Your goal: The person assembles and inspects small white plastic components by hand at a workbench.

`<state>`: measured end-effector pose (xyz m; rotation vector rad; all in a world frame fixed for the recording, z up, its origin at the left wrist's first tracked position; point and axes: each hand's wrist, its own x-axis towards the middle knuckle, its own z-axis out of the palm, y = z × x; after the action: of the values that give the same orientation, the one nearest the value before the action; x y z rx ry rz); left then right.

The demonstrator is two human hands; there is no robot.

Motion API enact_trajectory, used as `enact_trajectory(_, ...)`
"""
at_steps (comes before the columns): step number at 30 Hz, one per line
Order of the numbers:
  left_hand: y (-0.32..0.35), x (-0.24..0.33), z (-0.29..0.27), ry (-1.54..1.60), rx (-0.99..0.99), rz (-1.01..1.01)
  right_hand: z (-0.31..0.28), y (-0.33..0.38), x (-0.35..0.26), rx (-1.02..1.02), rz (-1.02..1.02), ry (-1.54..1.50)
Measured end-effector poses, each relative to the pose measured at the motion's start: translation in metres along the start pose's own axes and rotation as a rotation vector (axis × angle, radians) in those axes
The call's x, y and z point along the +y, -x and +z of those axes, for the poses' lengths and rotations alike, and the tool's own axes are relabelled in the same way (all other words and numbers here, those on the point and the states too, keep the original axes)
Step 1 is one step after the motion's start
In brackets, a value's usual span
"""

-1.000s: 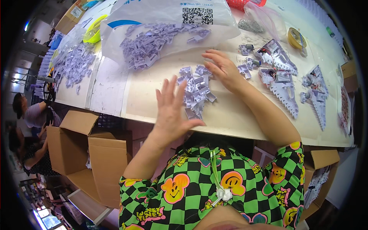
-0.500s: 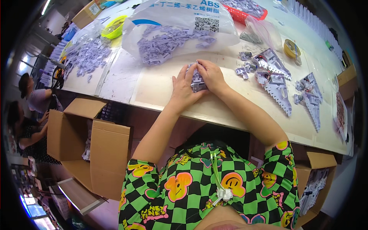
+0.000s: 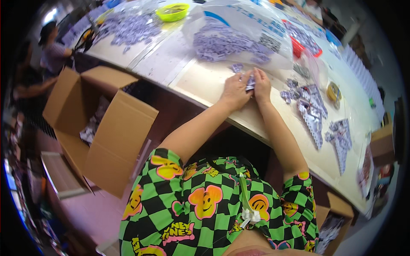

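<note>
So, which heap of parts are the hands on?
The small heap between the left hand and right hand; the bagged heap and far-left heap are larger, untouched.

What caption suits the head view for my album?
Left hand and right hand gathered around pale parts at a table, a bag beyond.

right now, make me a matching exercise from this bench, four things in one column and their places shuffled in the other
Things
1. small cluster of pale parts
2. largest cardboard box
3. red basket
4. lime-yellow bowl

Places
A. to the right of the big plastic bag
B. partly hidden between the left hand and the right hand
C. to the left of the big plastic bag
D. off the table, on the person's left, flaps open

Pairs: 1-B, 2-D, 3-A, 4-C
</note>
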<state>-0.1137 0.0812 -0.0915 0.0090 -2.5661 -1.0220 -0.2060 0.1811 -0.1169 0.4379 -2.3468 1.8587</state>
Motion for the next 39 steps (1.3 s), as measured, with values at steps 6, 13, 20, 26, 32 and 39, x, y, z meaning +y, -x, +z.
enact_trajectory(6,-0.011,0.018,0.026,0.116,0.225,-0.099,-0.004,-0.015,0.008,0.07,0.08,-0.617)
enact_trajectory(13,-0.027,0.025,0.038,0.139,0.376,-0.069,-0.01,-0.022,-0.004,0.1,0.357,-0.894)
enact_trajectory(20,-0.056,0.026,0.03,0.182,0.401,0.006,-0.011,-0.039,-0.027,0.089,0.496,-1.015)
enact_trajectory(26,-0.077,0.019,-0.046,0.123,0.436,0.108,0.03,-0.061,-0.081,-0.056,0.419,-1.057)
enact_trajectory(32,-0.081,-0.077,-0.153,-0.08,0.64,0.009,0.192,-0.071,-0.133,-0.185,0.486,-1.181)
enact_trajectory(39,-0.084,-0.191,-0.206,-0.082,0.679,-0.207,0.343,-0.088,-0.117,-0.2,0.638,-1.16)
